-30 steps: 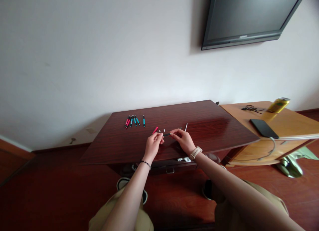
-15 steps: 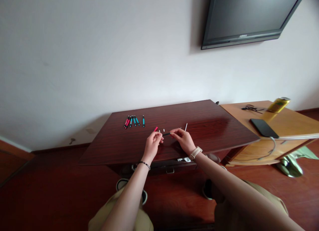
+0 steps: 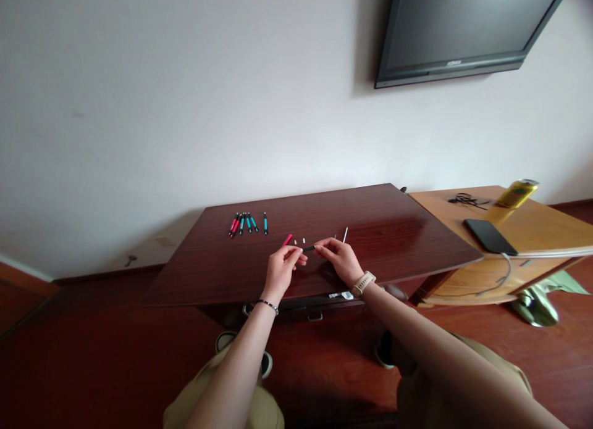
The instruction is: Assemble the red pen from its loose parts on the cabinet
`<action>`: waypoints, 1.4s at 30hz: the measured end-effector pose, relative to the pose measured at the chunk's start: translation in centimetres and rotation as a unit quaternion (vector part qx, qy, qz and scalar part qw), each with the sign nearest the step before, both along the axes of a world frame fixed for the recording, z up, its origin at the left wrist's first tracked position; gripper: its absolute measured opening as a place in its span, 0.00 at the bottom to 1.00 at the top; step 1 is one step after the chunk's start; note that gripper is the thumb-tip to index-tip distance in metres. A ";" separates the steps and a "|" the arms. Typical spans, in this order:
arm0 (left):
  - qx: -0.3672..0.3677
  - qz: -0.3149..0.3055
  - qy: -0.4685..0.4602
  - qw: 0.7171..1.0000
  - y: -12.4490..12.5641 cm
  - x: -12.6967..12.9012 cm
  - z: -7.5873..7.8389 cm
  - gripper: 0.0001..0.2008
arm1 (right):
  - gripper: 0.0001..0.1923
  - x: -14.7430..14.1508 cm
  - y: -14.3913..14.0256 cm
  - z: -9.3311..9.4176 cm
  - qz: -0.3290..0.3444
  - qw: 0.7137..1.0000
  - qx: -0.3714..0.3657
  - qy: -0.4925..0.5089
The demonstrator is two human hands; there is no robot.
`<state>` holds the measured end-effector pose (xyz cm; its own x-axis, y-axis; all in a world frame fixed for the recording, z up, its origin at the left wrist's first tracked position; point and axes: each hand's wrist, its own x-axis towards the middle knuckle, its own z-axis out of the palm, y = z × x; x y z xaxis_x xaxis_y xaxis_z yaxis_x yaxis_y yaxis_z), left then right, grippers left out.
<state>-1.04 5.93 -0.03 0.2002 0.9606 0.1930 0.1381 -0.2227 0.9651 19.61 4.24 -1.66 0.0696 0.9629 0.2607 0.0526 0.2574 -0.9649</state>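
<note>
A short black pen part (image 3: 308, 249) is held level between my two hands, just above the dark wooden table (image 3: 370, 213). My left hand (image 3: 280, 268) pinches its left end, and the fingertips of my right hand (image 3: 341, 260) pinch the right end. Beyond my left fingers lies a pink pen barrel (image 3: 287, 239). Two small white pieces (image 3: 304, 240) rest beside it. A thin white stick, like a pen refill (image 3: 345, 234), lies past my right hand. Several pink and blue pens (image 3: 242, 223) lie in a row at the table's far left.
On the right, a lighter wooden cabinet (image 3: 445, 216) carries a black phone (image 3: 490, 237) with a cable, a black cord (image 3: 467, 200) and a yellow can (image 3: 517, 194). A television (image 3: 463, 34) hangs on the wall above. A drawer handle (image 3: 315, 317) shows below the table's front edge.
My left hand has shifted slightly left and down, turning a little. Both hands keep their pinch on the black pen part. The camera view has moved slightly.
</note>
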 end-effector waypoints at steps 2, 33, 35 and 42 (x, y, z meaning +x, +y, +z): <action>0.005 -0.003 -0.005 1.000 -0.1 -0.1 0.0 0.16 | 0.20 0.0 0.0 0.1 0.010 1.000 -0.005 0.014; 0.112 -0.015 -0.001 0.994 -0.1 0.5 -0.6 0.08 | 0.19 0.0 -0.7 1.7 0.159 0.982 -0.023 0.100; 0.105 -0.028 0.009 0.994 0.0 0.6 -0.7 0.08 | 0.16 -0.2 -0.3 1.6 0.159 0.984 -0.006 0.074; 0.056 -0.035 0.007 0.998 0.1 0.8 -0.9 0.06 | 0.09 1.8 1.8 1.6 -0.008 0.988 0.078 -0.131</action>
